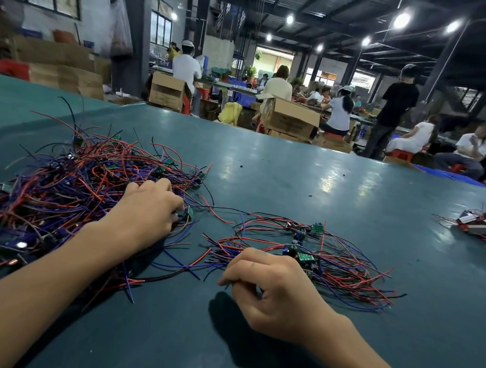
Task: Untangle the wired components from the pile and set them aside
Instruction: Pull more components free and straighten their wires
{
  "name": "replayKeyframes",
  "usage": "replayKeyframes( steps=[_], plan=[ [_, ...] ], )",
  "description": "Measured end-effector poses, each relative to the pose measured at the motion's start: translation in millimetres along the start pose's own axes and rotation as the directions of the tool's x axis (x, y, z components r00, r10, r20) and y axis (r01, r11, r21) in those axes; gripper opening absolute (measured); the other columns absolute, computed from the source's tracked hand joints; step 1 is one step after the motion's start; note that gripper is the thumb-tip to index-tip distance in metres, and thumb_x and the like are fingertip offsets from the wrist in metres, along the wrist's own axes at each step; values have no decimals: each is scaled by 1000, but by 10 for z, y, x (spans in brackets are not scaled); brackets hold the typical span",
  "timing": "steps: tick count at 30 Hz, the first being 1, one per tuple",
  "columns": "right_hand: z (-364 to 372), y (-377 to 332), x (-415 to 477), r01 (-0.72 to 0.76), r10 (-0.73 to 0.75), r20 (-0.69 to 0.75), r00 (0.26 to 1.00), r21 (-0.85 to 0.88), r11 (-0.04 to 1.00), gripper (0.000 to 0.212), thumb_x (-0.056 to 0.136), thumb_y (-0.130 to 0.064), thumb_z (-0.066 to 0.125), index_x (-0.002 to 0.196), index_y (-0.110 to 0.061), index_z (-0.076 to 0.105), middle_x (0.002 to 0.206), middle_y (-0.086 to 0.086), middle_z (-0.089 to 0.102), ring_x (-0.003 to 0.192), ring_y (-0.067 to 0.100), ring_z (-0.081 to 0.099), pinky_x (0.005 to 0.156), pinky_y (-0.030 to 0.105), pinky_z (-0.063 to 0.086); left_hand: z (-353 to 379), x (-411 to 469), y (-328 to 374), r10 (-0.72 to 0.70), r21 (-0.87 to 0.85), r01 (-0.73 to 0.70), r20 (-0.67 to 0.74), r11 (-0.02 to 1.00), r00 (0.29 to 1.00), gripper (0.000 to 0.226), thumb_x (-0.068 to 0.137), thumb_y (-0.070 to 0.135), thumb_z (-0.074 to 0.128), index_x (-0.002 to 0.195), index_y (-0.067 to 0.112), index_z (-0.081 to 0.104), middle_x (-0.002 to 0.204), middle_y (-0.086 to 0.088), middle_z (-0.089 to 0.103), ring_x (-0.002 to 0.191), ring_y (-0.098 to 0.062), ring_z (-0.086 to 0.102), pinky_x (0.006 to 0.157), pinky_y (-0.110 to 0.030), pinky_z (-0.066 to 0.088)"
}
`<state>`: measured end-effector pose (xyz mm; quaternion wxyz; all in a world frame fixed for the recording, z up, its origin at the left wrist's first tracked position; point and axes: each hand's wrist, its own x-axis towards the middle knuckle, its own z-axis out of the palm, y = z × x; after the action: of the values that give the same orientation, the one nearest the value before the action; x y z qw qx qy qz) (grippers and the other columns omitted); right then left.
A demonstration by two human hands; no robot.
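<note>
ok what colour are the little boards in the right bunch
Green; the little boards show best in the head view.

The pile point(63, 195) fills the middle left of the frame: a dense, knotted heap of red, blue-violet and black wires, with small circuit boards and dark parts buried in it and loose ends sticking up and out on all sides. Right of it, at lower centre, the set-aside bunch point(318, 257) lies flatter and looser on the worktop point(296, 174). Its wires fan out in wide arcs round a short row of green boards point(317, 228) with blue cylindrical parts. A few long strands from both heaps cross in the gap between them.
</note>
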<state>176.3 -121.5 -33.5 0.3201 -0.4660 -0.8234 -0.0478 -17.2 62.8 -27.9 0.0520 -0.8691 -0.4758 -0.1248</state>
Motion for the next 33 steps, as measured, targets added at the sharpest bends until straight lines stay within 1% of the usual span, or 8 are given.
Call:
replayKeyframes(
  steps=[7,11,15,18,22,25,28,33],
  plan=[
    [-19,1,1,-26,26,-12,1000,14,1000,20,80,2,64,89,-10,78,90,2,73,73,22,67,63,36,54,-8,24,-34,-7,12,6,39,1000,999,22,96,33,63,117,40,65,110,5,44,111,-21,53,97,-44,33],
    [-21,10,-2,-32,32,8,999,21,999,20,80,3,64,90,-9,78,90,2,72,74,21,66,64,34,53,20,50,-7,-80,80,74,66,994,995,20,98,30,61,118,29,64,112,-1,40,112,-26,44,95,-44,38],
    [-18,-5,7,-30,30,19,999,21,999,20,80,3,65,90,-9,78,90,2,73,73,20,66,64,29,52,26,10,-14,-81,35,83,-68,996,994,21,97,39,61,113,25,61,120,-2,33,113,-27,34,93,-47,39],
    [-23,9,8,-36,36,11,999,19,999,20,80,3,65,90,-10,78,90,2,73,73,20,66,64,31,53,-30,-43,32,-11,-61,-4,-244,998,970,19,98,41,58,108,25,61,122,-2,35,114,-27,32,92,-50,38],
    [-21,16,4,-28,28,19,999,13,1000,20,80,2,66,90,-10,78,90,2,72,74,22,67,64,33,53,-184,-99,108,20,-247,-136,-419,960,908,16,98,34,61,108,22,65,114,-4,50,111,-30,44,90,-54,40],
    [-23,18,4,-32,32,22,999,11,999,20,81,1,66,91,-10,79,90,2,73,75,21,67,65,31,52,-275,-121,121,102,-203,-266,-582,942,807,23,100,31,57,109,11,63,98,-8,62,90,-32,57,80,-52,42],
    [-28,23,-2,-35,35,29,999,6,999,20,82,1,65,92,-10,79,91,2,73,75,20,66,65,28,51,-337,-137,123,156,-176,-374,-692,911,705,26,99,24,59,113,2,59,86,-11,64,73,-31,59,75,-50,46],
    [-4,39,-11,-36,36,2,999,-2,999,22,82,0,63,93,-11,79,91,3,72,77,25,68,66,38,54,-350,-147,144,250,-73,-482,-783,873,570,42,98,24,66,132,5,51,95,-13,65,80,-32,58,77,-49,46]
  ],
)
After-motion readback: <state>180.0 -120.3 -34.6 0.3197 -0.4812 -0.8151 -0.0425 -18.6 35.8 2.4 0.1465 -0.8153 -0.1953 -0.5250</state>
